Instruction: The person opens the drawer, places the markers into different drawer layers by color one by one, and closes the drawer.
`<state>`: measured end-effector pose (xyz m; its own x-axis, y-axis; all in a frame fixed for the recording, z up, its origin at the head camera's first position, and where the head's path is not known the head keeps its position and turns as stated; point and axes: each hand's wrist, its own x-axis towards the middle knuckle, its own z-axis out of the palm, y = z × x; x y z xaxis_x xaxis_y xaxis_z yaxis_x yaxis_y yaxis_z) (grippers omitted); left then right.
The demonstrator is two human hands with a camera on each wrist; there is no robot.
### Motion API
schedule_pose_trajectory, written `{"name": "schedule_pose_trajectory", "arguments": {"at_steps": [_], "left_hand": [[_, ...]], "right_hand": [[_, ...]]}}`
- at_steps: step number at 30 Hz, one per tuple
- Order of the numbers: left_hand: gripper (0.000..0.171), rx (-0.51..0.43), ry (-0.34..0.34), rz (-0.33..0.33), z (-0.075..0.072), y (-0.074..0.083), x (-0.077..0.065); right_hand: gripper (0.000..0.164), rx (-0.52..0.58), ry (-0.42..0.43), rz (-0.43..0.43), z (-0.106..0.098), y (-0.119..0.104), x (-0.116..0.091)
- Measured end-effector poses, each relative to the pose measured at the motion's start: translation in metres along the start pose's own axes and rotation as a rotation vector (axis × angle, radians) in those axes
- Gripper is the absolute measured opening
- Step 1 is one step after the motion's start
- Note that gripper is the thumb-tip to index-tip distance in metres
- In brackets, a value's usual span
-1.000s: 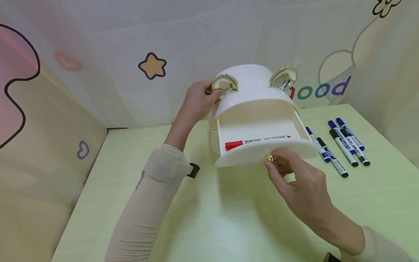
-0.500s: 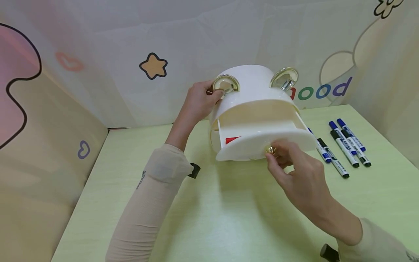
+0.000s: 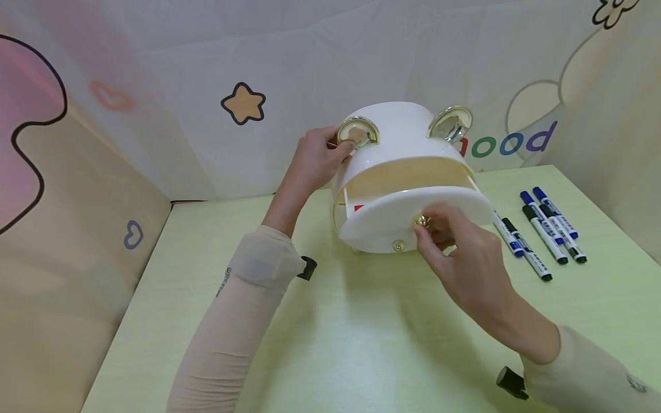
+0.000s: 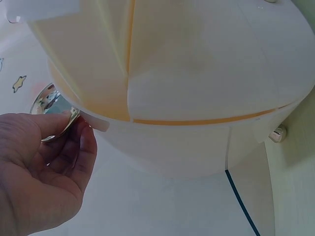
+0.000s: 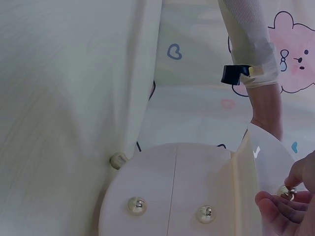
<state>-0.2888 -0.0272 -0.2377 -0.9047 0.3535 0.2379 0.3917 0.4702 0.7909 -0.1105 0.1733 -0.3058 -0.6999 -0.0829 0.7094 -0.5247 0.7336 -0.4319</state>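
A white rounded drawer box [image 3: 395,129] with gold ear-shaped pieces on top stands on the table. My left hand [image 3: 315,160] pinches the left gold ear [image 3: 363,127] between thumb and fingers, as the left wrist view also shows. In front, my right hand [image 3: 472,267] pinches the gold knob [image 3: 421,220] of the top drawer [image 3: 379,215], which is partly pulled out. Only a bit of a red marker [image 3: 358,207] shows inside; the drawer front hides the rest. Below, a lower drawer's knob [image 3: 398,245] is visible, and two lower knobs appear in the right wrist view.
Several blue-capped and black-capped markers [image 3: 541,235] lie to the right of the box on the pale green table [image 3: 330,344]. A printed cloth [image 3: 181,103] stands close behind the box and along the sides.
The right hand has moved the top drawer inward, away from the camera. More of the red marker is now covered, and a lower knob has come into sight. The left hand has stayed put.
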Motion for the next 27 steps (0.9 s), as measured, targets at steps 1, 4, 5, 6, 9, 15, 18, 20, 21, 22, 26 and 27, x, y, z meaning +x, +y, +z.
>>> {"name": "schedule_pose_trajectory", "arguments": {"at_steps": [1,4,5,6,9,15,18,20,21,22,26,27], "left_hand": [[0.016,-0.002,0.001,0.003,0.000,0.000,0.000],[0.015,0.000,0.000,0.010,0.001,0.000,0.001],[0.015,0.001,0.000,0.013,0.001,0.001,0.001],[0.015,0.002,0.000,0.015,0.001,0.001,0.001],[0.014,0.008,0.000,0.012,0.000,0.001,0.000],[0.014,0.011,0.002,0.004,0.000,0.001,0.000],[0.014,0.012,0.005,0.001,0.000,0.001,-0.001],[0.014,0.014,0.008,0.005,0.000,0.001,-0.001],[0.014,0.015,0.010,0.006,0.000,0.001,-0.001],[0.014,0.015,0.011,0.008,0.000,0.000,-0.001],[0.014,0.018,0.015,0.010,0.000,-0.001,0.000],[0.014,0.019,0.015,0.010,0.000,-0.001,0.000]], "right_hand": [[0.035,0.001,-0.001,0.002,0.001,0.001,0.001],[0.033,0.000,0.002,-0.001,0.002,0.003,0.004],[0.032,0.000,0.004,-0.002,0.002,0.003,0.005],[0.032,0.000,0.005,-0.003,0.003,0.004,0.006],[0.031,0.003,0.007,-0.002,0.004,0.006,0.009],[0.030,0.014,0.005,0.014,0.008,0.011,0.014],[0.029,0.017,0.005,0.018,0.010,0.012,0.016],[0.028,0.017,0.006,0.020,0.011,0.013,0.018],[0.028,0.016,0.007,0.022,0.012,0.014,0.019],[0.027,0.015,0.006,0.025,0.012,0.015,0.019],[0.025,0.014,-0.003,0.038,0.015,0.016,0.023],[0.024,0.014,-0.005,0.042,0.015,0.016,0.024]]}}
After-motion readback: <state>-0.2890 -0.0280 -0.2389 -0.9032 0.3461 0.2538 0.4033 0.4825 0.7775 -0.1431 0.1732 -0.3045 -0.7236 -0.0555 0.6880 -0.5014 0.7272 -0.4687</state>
